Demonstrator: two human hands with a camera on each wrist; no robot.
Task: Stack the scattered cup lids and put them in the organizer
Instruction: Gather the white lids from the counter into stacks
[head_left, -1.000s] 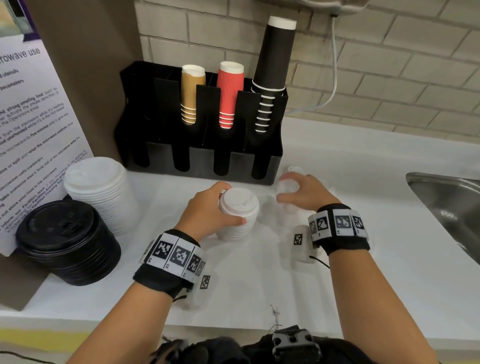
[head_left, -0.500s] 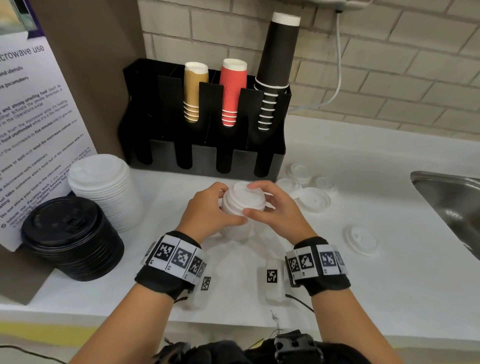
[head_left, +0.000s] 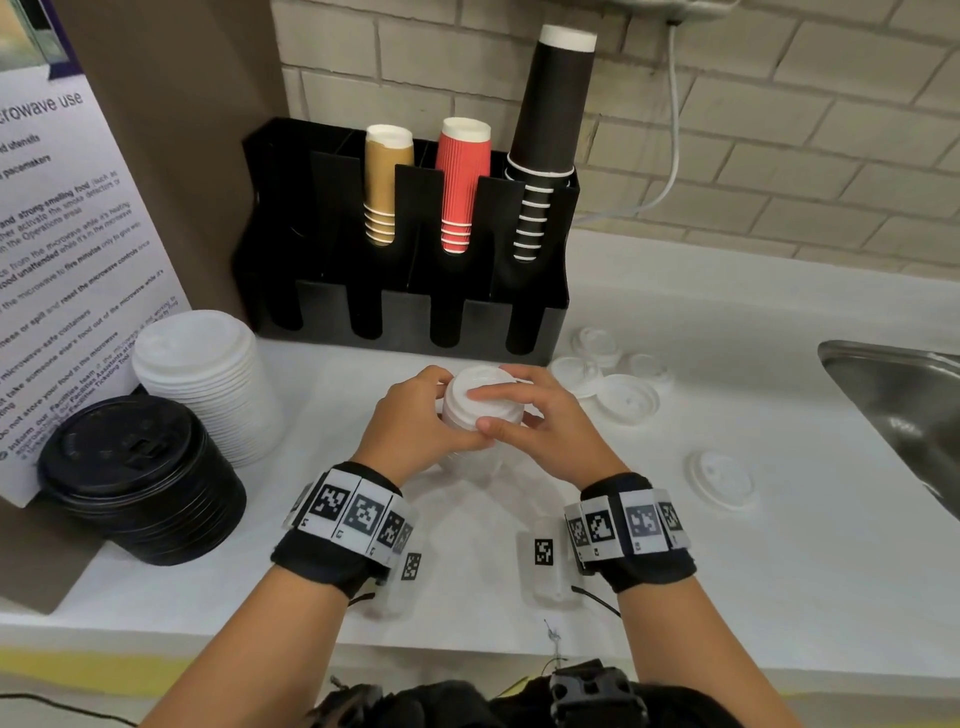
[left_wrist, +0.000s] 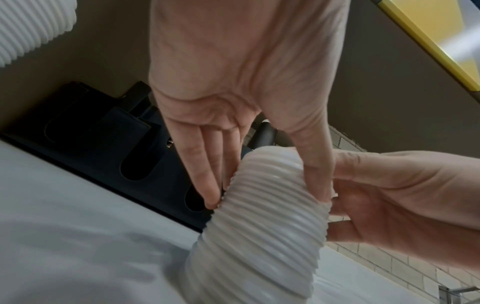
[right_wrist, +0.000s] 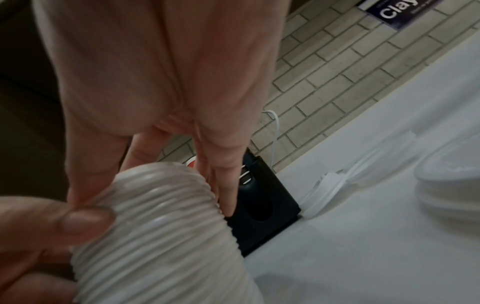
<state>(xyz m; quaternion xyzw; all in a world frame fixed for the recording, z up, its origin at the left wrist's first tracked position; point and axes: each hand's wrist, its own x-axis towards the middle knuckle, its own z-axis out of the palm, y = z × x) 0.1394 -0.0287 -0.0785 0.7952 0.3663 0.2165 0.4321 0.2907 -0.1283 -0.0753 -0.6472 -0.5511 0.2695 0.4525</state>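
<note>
Just in front of the black organizer (head_left: 405, 244) on the white tabletop (head_left: 727, 545), both hands clasp a stack of small white lids (head_left: 480, 402): left hand (head_left: 415, 415) wrapped round its side, right hand (head_left: 540, 421) over its top (fingers curled). Loose lids (head_left: 628, 397) lie right of the organizer; a brick wall (head_left: 779, 130) behind.

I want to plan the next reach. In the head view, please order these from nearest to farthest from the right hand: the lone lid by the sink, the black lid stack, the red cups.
From the right hand:
1. Lone lid, on the counter to its right.
2. Red cups, behind it in the organizer.
3. Black lid stack, far left.
</note>
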